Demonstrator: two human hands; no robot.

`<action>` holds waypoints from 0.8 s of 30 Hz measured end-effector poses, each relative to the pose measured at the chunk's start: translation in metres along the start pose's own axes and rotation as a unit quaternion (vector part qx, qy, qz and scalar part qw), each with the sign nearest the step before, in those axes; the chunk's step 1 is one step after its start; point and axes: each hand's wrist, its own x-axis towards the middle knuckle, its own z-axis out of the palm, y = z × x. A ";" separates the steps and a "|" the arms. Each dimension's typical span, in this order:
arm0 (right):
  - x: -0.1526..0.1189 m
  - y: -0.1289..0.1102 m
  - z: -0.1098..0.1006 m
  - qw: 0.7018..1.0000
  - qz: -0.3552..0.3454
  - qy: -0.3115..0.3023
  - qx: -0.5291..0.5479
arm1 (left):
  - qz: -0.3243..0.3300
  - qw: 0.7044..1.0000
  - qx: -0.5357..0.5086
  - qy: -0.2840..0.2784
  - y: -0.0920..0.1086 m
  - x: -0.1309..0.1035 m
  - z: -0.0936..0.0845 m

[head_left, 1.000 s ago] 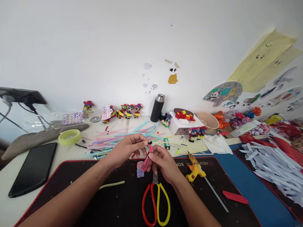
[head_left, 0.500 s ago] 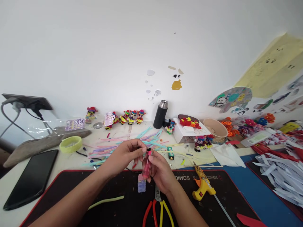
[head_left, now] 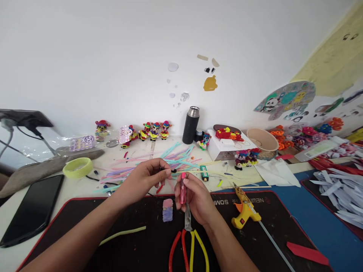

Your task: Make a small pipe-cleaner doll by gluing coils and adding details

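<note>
My right hand (head_left: 195,192) is closed around a slim, see-through pink-red tube (head_left: 183,190), held upright with its pink end on top; its exact kind is unclear. To its left, my left hand (head_left: 149,175) pinches a small black piece (head_left: 172,170) between thumb and finger, apart from the tube. Below my right hand, pliers (head_left: 187,223) with red and yellow handles lie on the black mat (head_left: 136,253). A small pink and purple block (head_left: 167,210) rests left of them. A pale green strip (head_left: 123,235) lies under my left forearm.
A yellow glue gun (head_left: 245,215) lies on the right of the mat, near a red strip (head_left: 307,253). Loose pastel fuzzy stems (head_left: 172,155) spread behind my hands. Small fuzzy dolls (head_left: 155,131), a black flask (head_left: 191,125) and a white box (head_left: 215,153) stand along the wall.
My hands have drawn apart: the black piece in my left hand is now left of the tube, which my right hand holds more upright. The whole view has shifted slightly.
</note>
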 end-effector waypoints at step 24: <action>-0.001 0.010 0.003 1.000 0.010 -0.008 0.013 | 0.032 0.999 0.035 -0.004 -0.005 -0.002 0.004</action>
